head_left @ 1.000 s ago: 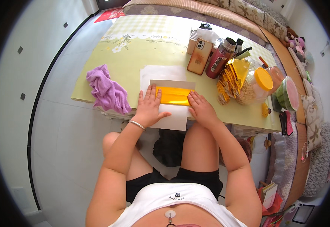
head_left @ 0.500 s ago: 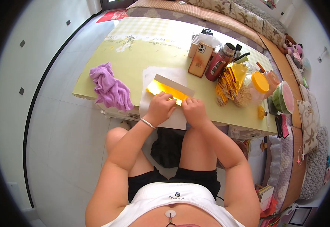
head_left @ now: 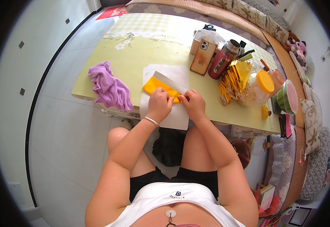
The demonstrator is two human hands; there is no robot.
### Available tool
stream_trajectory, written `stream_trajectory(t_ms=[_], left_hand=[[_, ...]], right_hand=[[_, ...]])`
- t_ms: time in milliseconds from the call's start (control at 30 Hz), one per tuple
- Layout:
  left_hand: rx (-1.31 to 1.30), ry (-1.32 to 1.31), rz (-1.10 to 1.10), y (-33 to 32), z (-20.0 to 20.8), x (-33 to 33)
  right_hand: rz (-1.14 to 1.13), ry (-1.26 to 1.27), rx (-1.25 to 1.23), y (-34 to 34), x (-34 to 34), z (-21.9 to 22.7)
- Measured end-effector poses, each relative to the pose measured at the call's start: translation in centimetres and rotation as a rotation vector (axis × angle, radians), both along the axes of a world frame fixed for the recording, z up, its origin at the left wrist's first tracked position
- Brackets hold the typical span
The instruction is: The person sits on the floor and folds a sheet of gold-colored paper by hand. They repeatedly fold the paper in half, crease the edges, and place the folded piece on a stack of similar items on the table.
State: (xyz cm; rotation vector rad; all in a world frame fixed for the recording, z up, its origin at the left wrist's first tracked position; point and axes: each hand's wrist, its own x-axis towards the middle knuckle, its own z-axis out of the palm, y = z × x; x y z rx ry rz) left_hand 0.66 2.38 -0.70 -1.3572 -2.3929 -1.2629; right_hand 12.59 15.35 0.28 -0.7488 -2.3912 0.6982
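Note:
A strip of shiny gold paper [head_left: 155, 86] with a grey-white back edge lies slantwise over white paper sheets [head_left: 175, 119] at the table's near side. My left hand [head_left: 160, 105], with a bracelet at the wrist, is closed with its fingertips pressed on the gold paper's near edge. Beside it my right hand [head_left: 194, 105] pinches the right end of the strip between thumb and fingers. Part of the near edge is hidden under my fingers.
A purple towel [head_left: 109, 87] lies at the left. To the right stand a phone [head_left: 203, 56], a red thermos [head_left: 223, 60], a bundle of folded gold paper pieces [head_left: 233, 79], a yellow-lidded jar [head_left: 263, 83] and a cut watermelon [head_left: 285, 99]. The table's near edge [head_left: 225, 123] lies above my knees.
The gold paper now looks narrower and matte rather than glaring. My left hand has shifted slightly, its fingers further over the strip. The right hand's fingers have moved a little at its end.

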Motion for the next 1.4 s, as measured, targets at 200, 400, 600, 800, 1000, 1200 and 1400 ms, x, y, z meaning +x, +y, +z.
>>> stream_trajectory(t_ms=[200,400,600,800,1000,1200,1400], left_hand=[[-0.083,0.042,0.066,1.0,0.0,0.2],[-0.063,0.034,0.033,0.6,0.1,0.0],[-0.041,0.062,0.035,0.7,-0.3,-0.3],[-0.279,0.050,0.011,-1.6,2.1,-1.0],[-0.027,0.250,-0.222,-5.0,3.3,-4.6],[-0.171,0.169,-0.548,-6.9,3.9,-4.0],[-0.154,0.266,-0.429,-5.7,2.0,-1.9]], right_hand=[[-0.013,0.044,0.215,-0.3,-0.3,-0.6],[0.381,-0.017,0.383,-3.0,1.8,0.4],[0.372,-0.186,0.326,-3.8,1.8,-1.5],[0.389,-0.267,0.338,-4.2,1.9,-0.6],[0.548,-0.259,0.322,-3.0,2.5,1.0],[0.690,-0.119,0.140,3.7,4.2,0.8],[0.549,-0.103,-0.110,2.4,2.9,2.3]])
